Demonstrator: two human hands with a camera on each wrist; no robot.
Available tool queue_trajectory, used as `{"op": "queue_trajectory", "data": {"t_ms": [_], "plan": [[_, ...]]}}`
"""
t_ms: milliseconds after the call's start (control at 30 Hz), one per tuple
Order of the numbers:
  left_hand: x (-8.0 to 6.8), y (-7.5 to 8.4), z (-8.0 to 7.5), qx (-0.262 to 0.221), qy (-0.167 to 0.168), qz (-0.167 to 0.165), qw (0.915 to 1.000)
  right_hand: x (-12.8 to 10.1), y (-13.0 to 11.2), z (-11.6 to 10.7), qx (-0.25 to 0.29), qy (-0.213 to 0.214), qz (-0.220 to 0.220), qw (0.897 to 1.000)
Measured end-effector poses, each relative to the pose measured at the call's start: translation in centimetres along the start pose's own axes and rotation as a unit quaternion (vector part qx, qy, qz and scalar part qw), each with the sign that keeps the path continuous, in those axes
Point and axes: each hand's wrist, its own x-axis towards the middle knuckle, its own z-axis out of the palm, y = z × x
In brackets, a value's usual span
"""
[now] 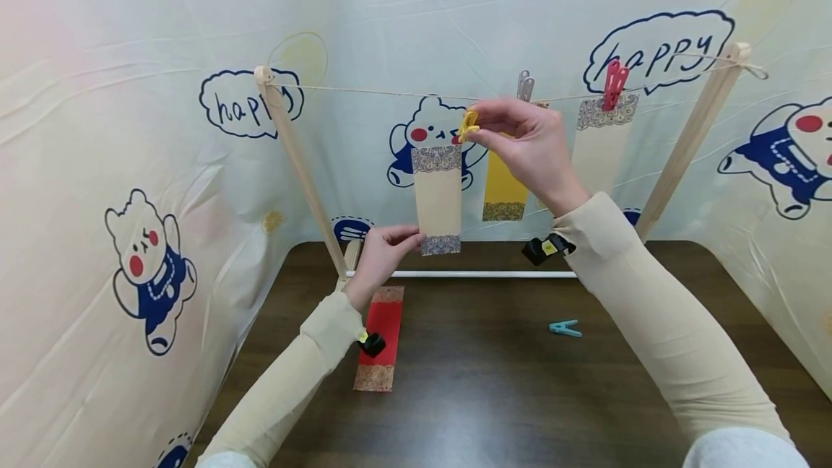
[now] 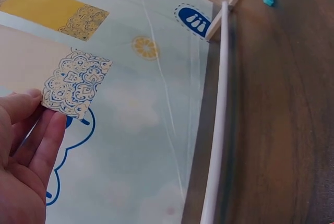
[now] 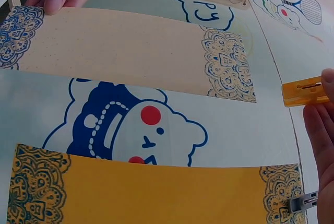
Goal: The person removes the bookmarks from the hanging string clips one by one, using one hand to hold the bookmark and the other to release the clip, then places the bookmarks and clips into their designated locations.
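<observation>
My left hand (image 1: 382, 257) pinches a cream paper strip (image 1: 438, 201) by its lower left edge, thumb in front and fingers behind. Both ends of this strip carry blue lace print. Between thumb and fingers my right hand (image 1: 529, 146) holds a yellow clothespin (image 3: 303, 91), its tip at the string (image 1: 377, 92). A small gap separates the clothespin from the strip's top edge in the right wrist view. Behind the right hand a yellow strip (image 1: 505, 183) hangs from a grey clothespin (image 1: 524, 85). Farther right, a pink clothespin (image 1: 614, 85) holds another cream strip (image 1: 599, 146).
Two wooden posts (image 1: 302, 172) bear the string, and a white rod (image 1: 461, 274) runs low between them. On the brown table (image 1: 481, 396) lie a red strip (image 1: 383, 327) and a blue clothespin (image 1: 564, 328). A printed curtain (image 1: 364, 35) hangs behind.
</observation>
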Motion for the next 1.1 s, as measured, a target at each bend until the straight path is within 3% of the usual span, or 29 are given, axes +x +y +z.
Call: {"op": "queue_trajectory", "data": {"t_ms": [233, 633, 1100], "plan": [[-0.6, -0.2, 0.1, -0.001, -0.005, -0.015, 0.9999, -0.8, 0.2, -0.2, 0.010, -0.005, -0.005, 1.000], [-1.5, -0.7, 0.2, -0.017, -0.024, -0.009, 0.9995, -2.2, 0.3, -0.9, -0.020, -0.012, 0.020, 1.000], [-2.4, -1.1, 0.6, -0.019, -0.031, -0.030, 0.9989, -3.7, 0.4, -1.6, -0.045, -0.020, 0.037, 0.998]]}}
